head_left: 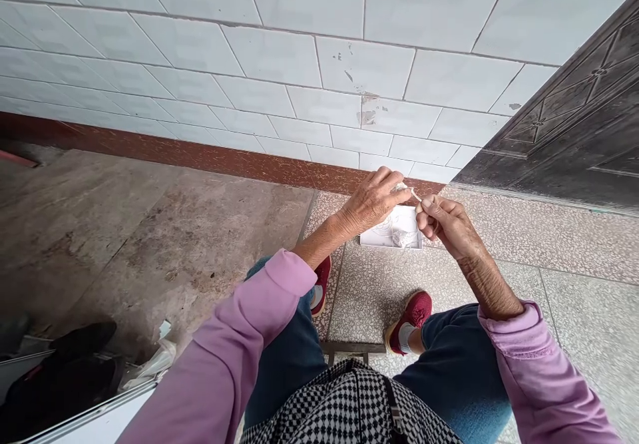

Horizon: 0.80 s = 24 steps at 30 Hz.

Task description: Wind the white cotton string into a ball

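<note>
My left hand (374,199) is closed around a small whitish bundle, mostly hidden by its fingers. A short white strand (415,195) stretches from it to my right hand (446,225), whose thumb and forefinger pinch the strand's other end. Whether the strand is string or a twisted strip, I cannot tell. Beneath both hands, a shallow white box (369,239) rests on the floor close to the wall. Inside it lies a whitish roll-like piece (402,237), and beside that are thin pale loops too faint to name.
Ahead rises a white tiled wall (279,58) with a reddish-brown skirting (214,161). A dark panelled door (574,124) stands at the right. Red shoes (417,311) flank the speckled floor (362,291). Dark items and crumpled plastic (157,364) lie at the lower left.
</note>
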Motion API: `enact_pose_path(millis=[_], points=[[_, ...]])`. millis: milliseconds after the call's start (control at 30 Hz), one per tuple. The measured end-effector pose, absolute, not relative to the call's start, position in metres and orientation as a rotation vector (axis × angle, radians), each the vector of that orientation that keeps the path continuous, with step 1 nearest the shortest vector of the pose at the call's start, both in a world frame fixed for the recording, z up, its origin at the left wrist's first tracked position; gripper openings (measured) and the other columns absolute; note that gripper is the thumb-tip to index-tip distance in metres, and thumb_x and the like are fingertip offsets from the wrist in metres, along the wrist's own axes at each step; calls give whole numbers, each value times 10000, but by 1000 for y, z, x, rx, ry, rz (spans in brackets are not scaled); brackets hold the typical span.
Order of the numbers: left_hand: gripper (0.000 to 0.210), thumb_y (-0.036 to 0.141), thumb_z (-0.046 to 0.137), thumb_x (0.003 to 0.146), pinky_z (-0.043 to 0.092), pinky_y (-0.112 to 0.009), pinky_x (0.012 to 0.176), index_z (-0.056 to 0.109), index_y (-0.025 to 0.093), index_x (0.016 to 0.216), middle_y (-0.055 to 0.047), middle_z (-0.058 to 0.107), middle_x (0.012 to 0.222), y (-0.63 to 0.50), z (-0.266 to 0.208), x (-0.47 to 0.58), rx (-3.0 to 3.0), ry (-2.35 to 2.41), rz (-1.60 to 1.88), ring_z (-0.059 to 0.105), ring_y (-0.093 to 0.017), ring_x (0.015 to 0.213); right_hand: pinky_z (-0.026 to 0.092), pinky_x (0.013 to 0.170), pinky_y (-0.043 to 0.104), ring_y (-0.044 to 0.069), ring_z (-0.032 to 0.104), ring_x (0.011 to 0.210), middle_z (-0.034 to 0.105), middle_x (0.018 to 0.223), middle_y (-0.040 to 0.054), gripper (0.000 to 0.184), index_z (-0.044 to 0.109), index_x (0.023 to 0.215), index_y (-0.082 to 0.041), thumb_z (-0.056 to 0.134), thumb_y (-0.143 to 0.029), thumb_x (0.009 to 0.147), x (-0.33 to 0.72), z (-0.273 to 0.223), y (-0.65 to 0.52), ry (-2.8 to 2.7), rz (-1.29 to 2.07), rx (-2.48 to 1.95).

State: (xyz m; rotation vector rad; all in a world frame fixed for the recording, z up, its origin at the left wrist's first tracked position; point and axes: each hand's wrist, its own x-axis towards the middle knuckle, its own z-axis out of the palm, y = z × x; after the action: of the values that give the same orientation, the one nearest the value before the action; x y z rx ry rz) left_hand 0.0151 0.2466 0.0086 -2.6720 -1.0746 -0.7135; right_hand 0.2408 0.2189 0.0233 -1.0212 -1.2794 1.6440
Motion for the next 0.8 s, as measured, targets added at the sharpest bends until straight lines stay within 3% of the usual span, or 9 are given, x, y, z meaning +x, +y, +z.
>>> enact_pose_path(millis=[133, 267, 333, 400, 467, 600, 700, 800], points=[[420, -36, 528, 970, 528, -433, 1077, 746, 184, 1252, -115, 741, 1345, 241, 3, 21, -2841, -1068, -765, 590, -282, 1187, 330, 400, 241, 85, 485, 483, 708, 741, -4, 457, 803, 1046, -229, 848, -658, 897, 251, 27, 218, -1304, 1596, -947], [432, -45, 589, 859, 513, -434, 1065, 777, 213, 1150, -72, 809, 1198, 232, 1, 33, -3171, -1109, -942, 613, -285, 1178, 403, 481, 274, 110, 488, 531, 695, 769, -18, 526, 727, 1431, -252, 756, -551, 999, 261, 26, 222, -1580, 1408, -1004], [442, -5, 654, 796, 513, -415, 1030, 792, 245, 1134, -44, 823, 1168, 230, 5, 34, -3369, -1149, -1123, 646, -269, 1131, 405, 524, 281, 121, 474, 566, 650, 716, -24, 431, 774, 1329, -229, 758, -502, 996, 267, 22, 227, -1753, 1164, -1119], [443, 69, 703, 751, 521, -378, 947, 804, 252, 1142, -38, 826, 1148, 232, 11, 29, -3536, -1221, -1335, 678, -240, 1035, 387, 552, 277, 125, 467, 600, 601, 663, -20, 299, 810, 994, -214, 782, -511, 971, 273, 18, 232, -1872, 962, -1185], [425, 152, 723, 722, 513, -339, 850, 810, 228, 1131, -48, 821, 1122, 238, 18, 19, -3629, -1317, -1566, 681, -208, 933, 359, 551, 267, 119, 449, 602, 556, 624, -19, 404, 736, 769, -206, 787, -556, 964, 279, 16, 233, -1931, 953, -1183], [424, 186, 697, 677, 486, -316, 781, 815, 208, 1084, -48, 815, 1076, 248, 23, 2, -3629, -1444, -1685, 653, -181, 853, 278, 485, 236, 91, 359, 521, 470, 567, -49, 459, 737, 765, -195, 784, -600, 976, 285, 22, 226, -1938, 1419, -1102], [430, 119, 664, 654, 487, -349, 855, 822, 233, 1038, -35, 824, 1065, 245, 17, 4, -3526, -1409, -1442, 657, -213, 924, 205, 443, 221, 69, 263, 460, 386, 515, -80, 486, 702, 732, -196, 791, -614, 965, 283, 25, 221, -1753, 1794, -993], [444, 36, 628, 654, 477, -401, 974, 815, 244, 1000, -29, 835, 1067, 235, 9, 16, -3421, -1309, -1289, 658, -250, 1032, 172, 411, 219, 60, 221, 423, 337, 493, -100, 515, 656, 706, -207, 824, -645, 918, 275, 23, 220, -1503, 1943, -915]])
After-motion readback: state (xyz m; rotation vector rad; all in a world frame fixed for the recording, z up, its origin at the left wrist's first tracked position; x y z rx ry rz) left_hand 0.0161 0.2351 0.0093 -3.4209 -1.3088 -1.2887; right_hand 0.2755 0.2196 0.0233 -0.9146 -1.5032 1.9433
